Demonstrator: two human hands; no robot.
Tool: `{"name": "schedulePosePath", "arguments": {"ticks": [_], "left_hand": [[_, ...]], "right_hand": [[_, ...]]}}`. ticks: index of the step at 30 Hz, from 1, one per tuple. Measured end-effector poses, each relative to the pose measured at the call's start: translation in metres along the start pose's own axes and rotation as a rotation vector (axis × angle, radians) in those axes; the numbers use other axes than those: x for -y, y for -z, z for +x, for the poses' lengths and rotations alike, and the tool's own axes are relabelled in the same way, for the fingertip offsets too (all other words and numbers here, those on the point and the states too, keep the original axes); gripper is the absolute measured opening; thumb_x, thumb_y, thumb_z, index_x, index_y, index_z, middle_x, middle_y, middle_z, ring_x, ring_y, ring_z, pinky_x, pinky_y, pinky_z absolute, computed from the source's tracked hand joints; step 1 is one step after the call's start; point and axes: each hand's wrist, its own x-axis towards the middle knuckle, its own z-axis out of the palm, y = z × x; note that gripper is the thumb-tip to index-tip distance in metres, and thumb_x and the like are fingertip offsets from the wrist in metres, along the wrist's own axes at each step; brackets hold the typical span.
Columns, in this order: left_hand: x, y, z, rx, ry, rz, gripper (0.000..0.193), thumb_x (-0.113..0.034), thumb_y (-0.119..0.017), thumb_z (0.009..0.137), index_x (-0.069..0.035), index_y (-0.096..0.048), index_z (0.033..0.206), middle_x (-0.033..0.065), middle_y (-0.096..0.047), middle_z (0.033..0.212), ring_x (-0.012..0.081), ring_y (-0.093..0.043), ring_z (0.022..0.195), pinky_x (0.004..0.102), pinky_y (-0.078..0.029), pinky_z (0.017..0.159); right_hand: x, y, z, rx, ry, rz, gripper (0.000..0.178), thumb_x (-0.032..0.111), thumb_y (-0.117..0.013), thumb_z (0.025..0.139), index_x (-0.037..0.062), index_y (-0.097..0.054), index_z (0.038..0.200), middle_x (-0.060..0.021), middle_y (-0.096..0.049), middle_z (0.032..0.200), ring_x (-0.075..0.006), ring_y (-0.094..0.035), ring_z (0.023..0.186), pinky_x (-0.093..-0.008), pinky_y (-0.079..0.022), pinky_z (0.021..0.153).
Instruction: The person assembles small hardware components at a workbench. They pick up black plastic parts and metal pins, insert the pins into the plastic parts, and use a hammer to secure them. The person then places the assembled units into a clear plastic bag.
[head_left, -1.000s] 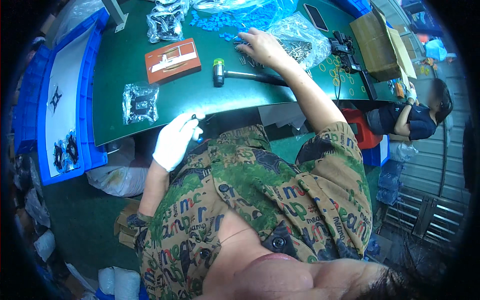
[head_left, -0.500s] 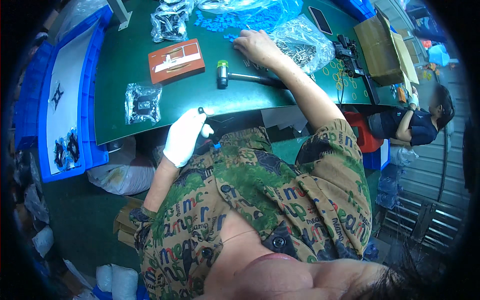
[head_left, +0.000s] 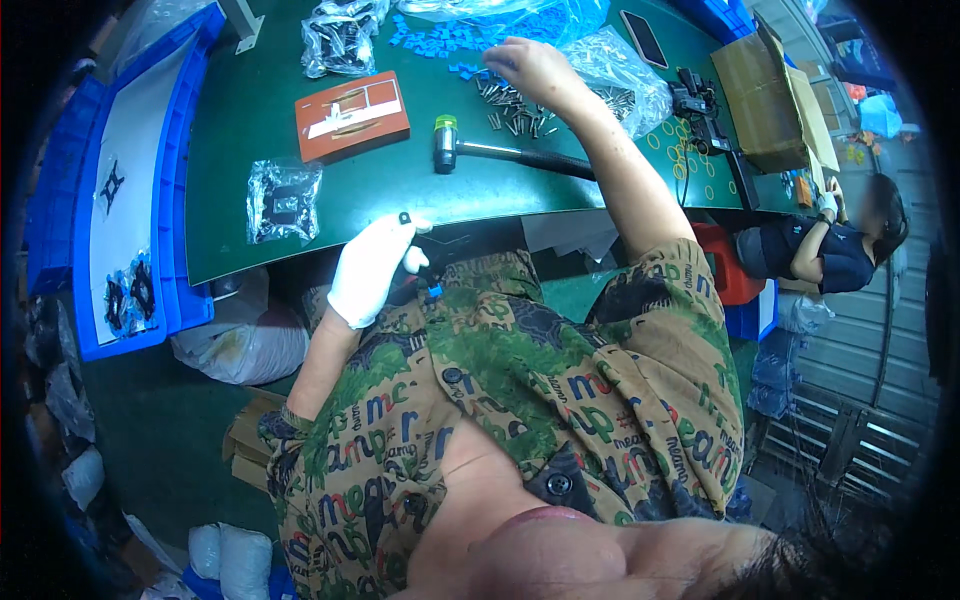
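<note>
My left hand point(head_left: 366, 275), in a white glove, is closed around a slim black part point(head_left: 404, 218) at the table's near edge. The part's upper end sticks out above the fingers, and a blue tip point(head_left: 434, 292) shows below them. Farther off, my bare right hand point(head_left: 540, 72) hovers by the loose small blue pieces point(head_left: 430, 42), its fingers drawn together. Whatever is between those fingertips cannot be made out. Several metal pins or screws point(head_left: 515, 112) lie scattered just below this hand. A mallet point(head_left: 447, 145) with a green-yellow face lies between my two hands.
A reddish-brown box point(head_left: 350, 145) and bagged black parts point(head_left: 284, 200) sit on the left of the green table. Blue trays point(head_left: 190, 250) flank it. To the right are a bag of metal pieces point(head_left: 640, 85), yellow rings point(head_left: 683, 160), a phone point(head_left: 643, 38) and a carton point(head_left: 765, 110). Another person point(head_left: 820, 240) works beyond.
My right hand has moved away from me and slightly right, uncovering the scattered metal pins. My left hand keeps its hold on the black part, nearly still.
</note>
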Motion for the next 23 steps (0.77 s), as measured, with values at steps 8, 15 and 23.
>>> {"name": "schedulePosePath", "arguments": {"ticks": [8,15,23], "left_hand": [[0.001,-0.001,0.002,0.021,0.034,-0.001,0.026,-0.016,-0.053,0.107,0.003,-0.066,0.119,0.0065,-0.069,0.094,0.0102,-0.063,0.076,0.0244,-0.049,0.073],[0.008,0.001,0.002,0.018,-0.021,0.027,0.028,-0.025,-0.056,0.107,-0.007,-0.070,0.123,0.0007,-0.068,0.082,0.0054,-0.059,0.073,0.0209,-0.047,0.067],[0.004,0.000,0.002,0.028,0.046,0.046,0.029,-0.028,-0.057,0.106,-0.010,-0.070,0.124,0.0001,-0.068,0.083,0.0049,-0.060,0.074,0.0191,-0.046,0.065]], "right_hand": [[0.027,-0.004,-0.015,0.182,0.089,-0.193,0.019,0.026,-0.065,0.095,0.0148,-0.074,0.107,-0.0101,-0.067,0.096,-0.0314,-0.068,0.099,-0.0463,-0.053,0.084],[0.025,-0.003,-0.015,0.333,0.097,-0.090,0.020,0.024,-0.062,0.097,0.0097,-0.074,0.105,-0.0126,-0.068,0.099,-0.0346,-0.068,0.096,-0.0476,-0.054,0.085],[0.006,0.009,-0.009,0.065,-0.019,-0.010,0.023,0.027,-0.066,0.095,0.0124,-0.074,0.112,-0.0136,-0.068,0.101,-0.0366,-0.068,0.094,-0.0489,-0.055,0.084]]}}
